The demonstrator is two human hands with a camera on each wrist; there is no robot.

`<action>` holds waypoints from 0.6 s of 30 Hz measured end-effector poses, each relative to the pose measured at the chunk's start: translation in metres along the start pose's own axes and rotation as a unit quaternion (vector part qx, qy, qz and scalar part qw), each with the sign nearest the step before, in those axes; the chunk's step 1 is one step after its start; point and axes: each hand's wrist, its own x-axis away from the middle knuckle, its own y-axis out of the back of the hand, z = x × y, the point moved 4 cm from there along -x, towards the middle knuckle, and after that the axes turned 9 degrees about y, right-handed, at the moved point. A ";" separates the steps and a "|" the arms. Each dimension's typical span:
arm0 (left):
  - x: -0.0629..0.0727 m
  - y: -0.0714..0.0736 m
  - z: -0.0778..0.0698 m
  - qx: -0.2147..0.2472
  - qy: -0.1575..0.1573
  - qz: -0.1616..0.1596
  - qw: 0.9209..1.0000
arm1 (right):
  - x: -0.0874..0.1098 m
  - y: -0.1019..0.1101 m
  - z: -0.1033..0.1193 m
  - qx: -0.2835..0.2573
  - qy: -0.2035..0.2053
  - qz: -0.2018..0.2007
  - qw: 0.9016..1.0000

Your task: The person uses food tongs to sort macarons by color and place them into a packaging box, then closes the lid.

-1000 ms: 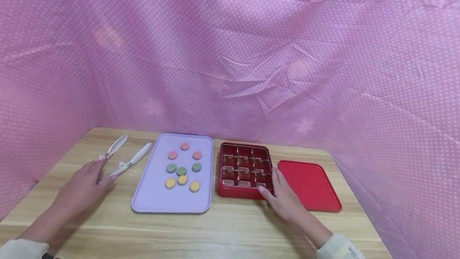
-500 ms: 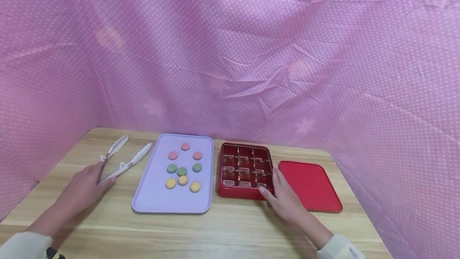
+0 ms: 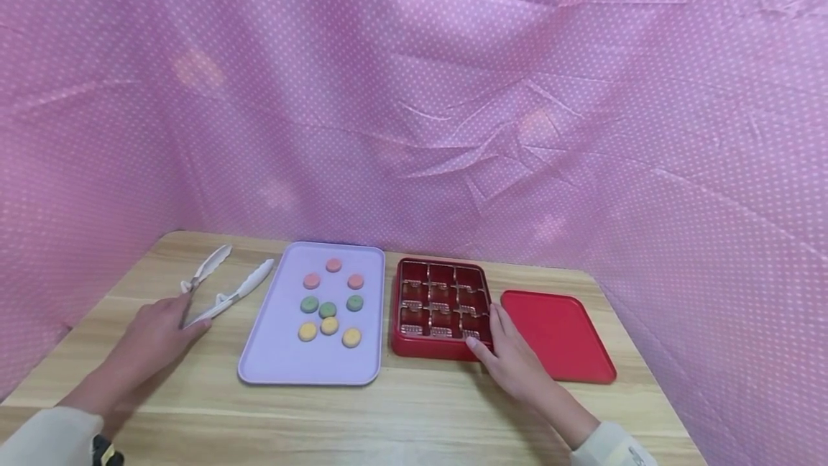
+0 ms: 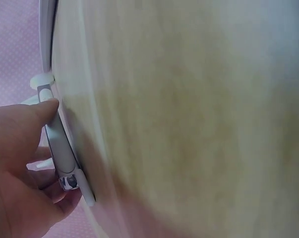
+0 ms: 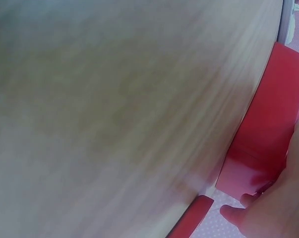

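Note:
At the left of the table my left hand holds white-and-metal tongs by the handle end, their two arms spread apart. In the left wrist view the thumb lies over one arm of the tongs and the fingers sit behind it. My right hand grips the near right corner of a red box, thumb at the front rim and fingers along the right side. The box has a clear divided insert, its compartments bare. In the right wrist view the hand is against the red box wall.
Between the hands lies a lilac tray with pink pieces, green pieces and yellow pieces, small, round and cookie-like. A red lid lies flat right of the box. Pink dotted cloth hangs behind the wooden table.
My left hand and forearm have shifted very slightly to the right, still holding the spread tongs. The right hand stays at the box corner.

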 end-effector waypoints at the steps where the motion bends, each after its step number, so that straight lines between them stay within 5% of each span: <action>1: 0.000 0.000 0.000 0.001 -0.001 0.000 1.000 | 0.000 0.000 0.000 0.000 0.000 0.001 1.000; 12: 0.002 0.009 -0.003 0.057 0.022 0.000 0.998 | 0.000 -0.001 -0.001 -0.009 -0.006 0.004 1.000; 18: -0.001 0.012 0.000 0.064 0.054 0.029 0.996 | 0.000 0.001 0.001 -0.011 0.001 -0.004 1.000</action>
